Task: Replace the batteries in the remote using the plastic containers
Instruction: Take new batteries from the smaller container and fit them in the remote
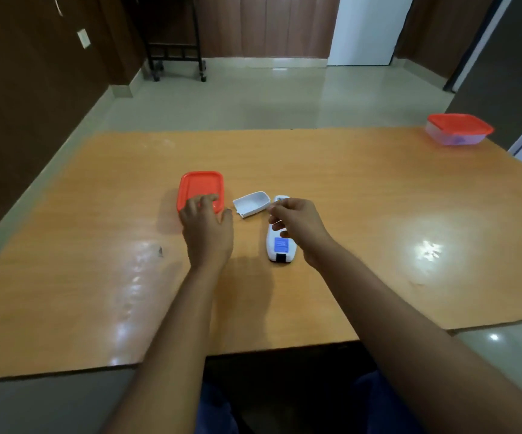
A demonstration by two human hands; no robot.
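A white remote lies face down at the table's middle, showing a blue label. Its far end is open, and its detached white battery cover lies just to the left. A plastic container with a red lid stands left of the cover. My left hand rests on the container's near edge, fingers on the lid and thumb at its right side. My right hand hovers over the remote's open end with its fingertips pinched together. I cannot make out whether a battery is between them.
A second red-lidded container sits at the table's far right corner, with something bluish inside. The table's near edge runs close to my lap. A black wheeled rack stands on the floor beyond.
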